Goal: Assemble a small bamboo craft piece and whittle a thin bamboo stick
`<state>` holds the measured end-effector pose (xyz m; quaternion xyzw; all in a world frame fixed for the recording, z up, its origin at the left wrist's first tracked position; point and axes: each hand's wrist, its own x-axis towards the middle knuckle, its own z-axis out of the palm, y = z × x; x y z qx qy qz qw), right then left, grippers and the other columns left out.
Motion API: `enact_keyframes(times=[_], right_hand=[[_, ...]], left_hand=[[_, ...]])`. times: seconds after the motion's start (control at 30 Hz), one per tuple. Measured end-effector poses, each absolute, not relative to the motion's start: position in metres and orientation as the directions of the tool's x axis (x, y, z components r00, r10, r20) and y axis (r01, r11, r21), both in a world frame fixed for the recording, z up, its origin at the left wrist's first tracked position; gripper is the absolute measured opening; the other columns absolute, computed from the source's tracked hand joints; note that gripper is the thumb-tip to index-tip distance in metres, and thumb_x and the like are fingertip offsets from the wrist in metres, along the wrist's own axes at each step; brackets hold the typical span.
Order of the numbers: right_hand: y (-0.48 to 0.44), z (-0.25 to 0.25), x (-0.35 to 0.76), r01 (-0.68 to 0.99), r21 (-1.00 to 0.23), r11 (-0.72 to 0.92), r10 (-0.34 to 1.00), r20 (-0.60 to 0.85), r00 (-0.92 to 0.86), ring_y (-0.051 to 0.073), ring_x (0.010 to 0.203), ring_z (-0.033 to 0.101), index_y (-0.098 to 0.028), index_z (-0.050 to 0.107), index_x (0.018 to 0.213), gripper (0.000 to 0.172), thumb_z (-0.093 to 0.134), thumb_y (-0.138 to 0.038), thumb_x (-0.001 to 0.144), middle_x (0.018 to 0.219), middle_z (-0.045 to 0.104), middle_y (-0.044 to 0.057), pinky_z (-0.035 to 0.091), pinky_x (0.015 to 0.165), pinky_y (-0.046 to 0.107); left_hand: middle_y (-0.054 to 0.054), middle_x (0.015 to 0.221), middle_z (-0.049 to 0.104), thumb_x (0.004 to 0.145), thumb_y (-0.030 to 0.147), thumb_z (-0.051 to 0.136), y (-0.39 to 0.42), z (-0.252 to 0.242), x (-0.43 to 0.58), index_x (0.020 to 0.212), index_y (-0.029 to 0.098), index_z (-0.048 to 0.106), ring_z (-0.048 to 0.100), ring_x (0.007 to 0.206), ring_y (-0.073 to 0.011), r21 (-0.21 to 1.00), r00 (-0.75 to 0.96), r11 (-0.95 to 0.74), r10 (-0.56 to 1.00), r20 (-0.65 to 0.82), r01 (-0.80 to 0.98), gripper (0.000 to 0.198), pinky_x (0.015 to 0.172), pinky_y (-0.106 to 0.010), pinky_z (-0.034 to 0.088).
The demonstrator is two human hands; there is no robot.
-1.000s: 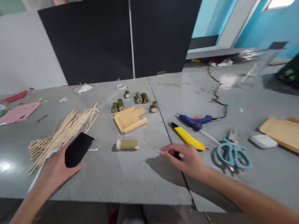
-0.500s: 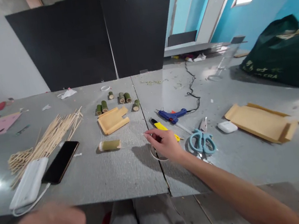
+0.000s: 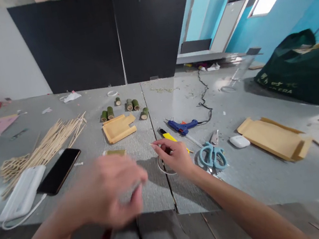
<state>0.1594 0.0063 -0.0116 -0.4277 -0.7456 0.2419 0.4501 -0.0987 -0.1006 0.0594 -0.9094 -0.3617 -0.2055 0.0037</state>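
Observation:
My right hand (image 3: 174,155) is closed in a pinch over the seam of the grey table. A tiny pale bit shows at its fingertips, too small to name. Under this hand lies a thin ring (image 3: 167,171), partly covered, and just beyond it a yellow utility knife (image 3: 169,136). Smeared by motion, my left hand (image 3: 119,189) hangs above the front of the table, thumb apart from the curled fingers and nothing visible between them. It partly hides a cut bamboo piece (image 3: 115,152).
Several short bamboo pieces (image 3: 129,105) stand behind a folded cardboard piece (image 3: 119,128). Rightward lie a blue glue gun (image 3: 182,125), scissors (image 3: 213,155), an earbud case (image 3: 239,142) and a cardboard tray (image 3: 273,138). Leftward are thin sticks (image 3: 51,141), a phone (image 3: 59,171) and a power bank (image 3: 23,191).
My left hand has swung in from the lower left toward my right hand, now covering part of the bamboo piece. My right hand keeps its pinch in nearly the same place.

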Motion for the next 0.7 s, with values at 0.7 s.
enact_keyframes(times=[0.7], right_hand=[[0.003,-0.010,0.158,0.473,-0.737,0.483,0.876,0.394,-0.279,0.010,0.049,0.043,-0.019,0.078,0.094,0.029,0.061,-0.042,0.095,0.054,0.055,-0.003,0.036,0.050,0.024]], left_hand=[[-0.008,0.085,0.071,0.100,0.027,0.047,0.005,0.003,-0.082,0.092,0.018,0.069,0.064,0.084,-0.0239,0.252,0.541,-0.572,0.820,0.185,0.781,0.026,0.080,-0.037,0.044]])
